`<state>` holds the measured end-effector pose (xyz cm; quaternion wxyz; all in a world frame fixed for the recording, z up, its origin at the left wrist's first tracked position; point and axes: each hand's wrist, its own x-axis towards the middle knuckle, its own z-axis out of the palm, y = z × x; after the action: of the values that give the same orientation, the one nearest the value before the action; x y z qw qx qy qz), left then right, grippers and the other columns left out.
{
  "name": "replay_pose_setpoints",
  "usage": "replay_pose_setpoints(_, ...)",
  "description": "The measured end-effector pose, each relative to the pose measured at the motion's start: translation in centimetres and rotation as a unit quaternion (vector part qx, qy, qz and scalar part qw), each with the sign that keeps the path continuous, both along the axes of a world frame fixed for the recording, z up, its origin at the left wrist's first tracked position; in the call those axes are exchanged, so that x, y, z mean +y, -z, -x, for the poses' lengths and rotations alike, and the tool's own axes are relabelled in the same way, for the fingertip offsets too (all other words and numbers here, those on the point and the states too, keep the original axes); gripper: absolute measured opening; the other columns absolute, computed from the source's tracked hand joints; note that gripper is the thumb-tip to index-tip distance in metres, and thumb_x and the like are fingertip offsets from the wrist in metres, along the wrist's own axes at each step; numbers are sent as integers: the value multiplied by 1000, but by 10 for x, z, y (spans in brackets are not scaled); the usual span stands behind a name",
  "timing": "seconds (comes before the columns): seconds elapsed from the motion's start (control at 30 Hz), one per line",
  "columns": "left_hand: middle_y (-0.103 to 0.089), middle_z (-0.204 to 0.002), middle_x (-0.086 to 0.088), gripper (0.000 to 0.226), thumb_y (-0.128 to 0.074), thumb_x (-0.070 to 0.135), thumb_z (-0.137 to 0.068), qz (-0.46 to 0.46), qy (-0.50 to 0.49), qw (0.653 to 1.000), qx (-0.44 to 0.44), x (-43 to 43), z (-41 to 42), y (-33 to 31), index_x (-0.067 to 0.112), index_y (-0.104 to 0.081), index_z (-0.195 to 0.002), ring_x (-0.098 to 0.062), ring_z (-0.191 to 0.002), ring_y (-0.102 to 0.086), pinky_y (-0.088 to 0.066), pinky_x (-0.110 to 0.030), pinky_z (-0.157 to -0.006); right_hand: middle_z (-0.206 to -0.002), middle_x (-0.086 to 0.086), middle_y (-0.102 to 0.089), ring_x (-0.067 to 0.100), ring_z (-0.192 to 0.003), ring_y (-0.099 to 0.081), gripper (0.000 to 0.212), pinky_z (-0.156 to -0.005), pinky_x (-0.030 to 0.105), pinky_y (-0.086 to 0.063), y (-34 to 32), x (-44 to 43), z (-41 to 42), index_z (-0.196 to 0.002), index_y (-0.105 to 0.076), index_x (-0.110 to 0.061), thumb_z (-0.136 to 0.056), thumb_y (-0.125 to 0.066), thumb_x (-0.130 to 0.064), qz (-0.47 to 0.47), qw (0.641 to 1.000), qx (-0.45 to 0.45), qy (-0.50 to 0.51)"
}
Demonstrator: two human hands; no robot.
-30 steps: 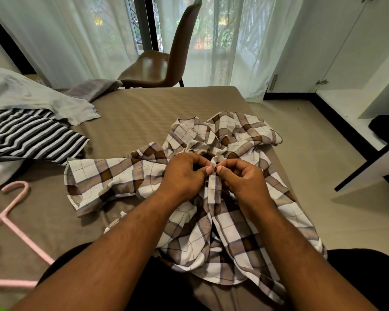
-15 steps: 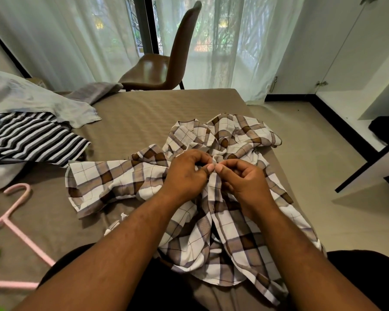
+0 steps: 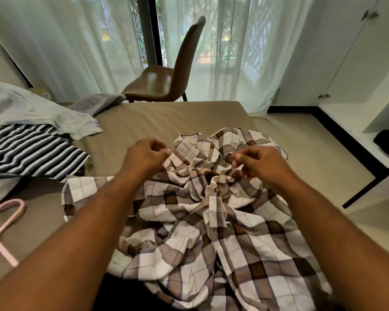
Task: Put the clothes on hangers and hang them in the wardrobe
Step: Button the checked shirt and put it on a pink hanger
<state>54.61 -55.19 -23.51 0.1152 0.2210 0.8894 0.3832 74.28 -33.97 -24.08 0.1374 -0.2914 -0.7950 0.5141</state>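
light: daylight through sheer white curtains (image 3: 65, 52) | chair (image 3: 164, 84): brown, beyond bed end | bed (image 3: 166, 122): tan quilted cover | floor (image 3: 305, 158): pale, black skirting (image 3: 341, 135) | right: white wardrobe doors (image 3: 328, 52)

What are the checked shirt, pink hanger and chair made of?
Checked shirt: thin woven cloth, probably cotton, matte; it crumples in soft folds. Pink hanger: likely plastic, smooth and evenly coloured. Chair: brown seat with a sheen, perhaps leatherette or moulded plastic.

Brown-and-white checked shirt (image 3: 231, 250): no label or lettering legible.
Navy-and-white striped top (image 3: 32, 151): no print readable.
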Motion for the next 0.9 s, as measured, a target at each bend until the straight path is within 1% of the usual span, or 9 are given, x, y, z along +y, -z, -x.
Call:
replay_pose_setpoints(0.1,-63,-131,1,61,-73,67,-77,262,44,962,69,1,38,18,27,-63,-123,-26,-121,-57,-46,-49,-103,-112,-4,-74,11,-91,-67,22,-80,24,-47,7,43,48,-115,-75,-24,-95,-68,-20,-212,975,-61,-17)
replay_pose_setpoints(0.23,-75,-92,-2,33,-72,43,-90,221,166,960,-46,4,51,36,16,-69,-108,-13,-81,-68,-54,-23,-70,-147,10,-53,30,-131,-51,62,-107,34,-41,29,72,104,-145,-51,-24,-89,-75,-31,-333,915,-184,-134)
replay_pose_setpoints(0.3,-74,-88,-1,23,-67,37,-96,228,208,951,-15,3,66,28,16,-73,-102,-15,-81,-66,-48,-22,-67,-142,12,-54,34,-123,-55,64,-101,39,-45,35,76,123,-147,-47,-22,-89,-73,-34,-362,882,-261,-152)
replay_pose_setpoints(0.43,-71,-97,0,13,-62,36,-98,256,221,941,-5,-9,126,-19,28,-72,-99,-20,-95,-66,-53,-34,-83,-121,11,-67,30,-104,-65,36,-87,39,-56,8,95,156,-128,-63,-21,-93,-71,-27,-349,833,-362,-231)
replay_pose_setpoints(0.53,-72,-101,-6,15,-64,39,-95,252,189,949,-24,-13,173,-61,28,-74,-99,-22,-94,-66,-54,-43,-90,-104,18,-70,31,-84,-71,17,-63,37,-63,-23,113,173,-108,-64,-16,-93,-72,-20,-214,905,-320,-182)
replay_pose_setpoints(0.6,-71,-104,-8,17,-67,41,-93,204,108,971,59,-1,203,-74,26,-74,-95,-26,-96,-65,-52,-39,-90,-107,16,-71,33,-96,-70,17,-81,40,-60,-29,127,191,-106,-69,-10,-94,-69,-22,-256,949,-175,-59)
replay_pose_setpoints(0.7,-64,-117,-16,24,-69,30,-93,132,-42,965,224,25,224,-61,17,-66,-113,-36,-109,-61,-50,-41,-95,-142,11,-55,28,-127,-55,50,-107,34,-41,-18,124,209,-141,-54,-19,-92,-67,-22,-273,962,-9,22)
replay_pose_setpoints(0.8,-42,-141,-20,63,-74,33,-84,197,-60,938,277,39,205,-25,17,-46,-138,-41,-127,-46,-41,-52,-106,-163,13,-23,31,-147,-31,83,-120,46,-32,12,111,211,-157,-27,-24,-88,-72,-23,-237,971,-15,-24)
replay_pose_setpoints(0.9,-38,-147,-15,64,-70,35,-87,189,-33,951,241,41,173,9,23,-41,-142,-37,-132,-42,-41,-54,-107,-163,10,-28,29,-149,-29,70,-122,46,-28,36,91,190,-155,-34,-23,-95,-68,-33,-282,957,-31,-58)
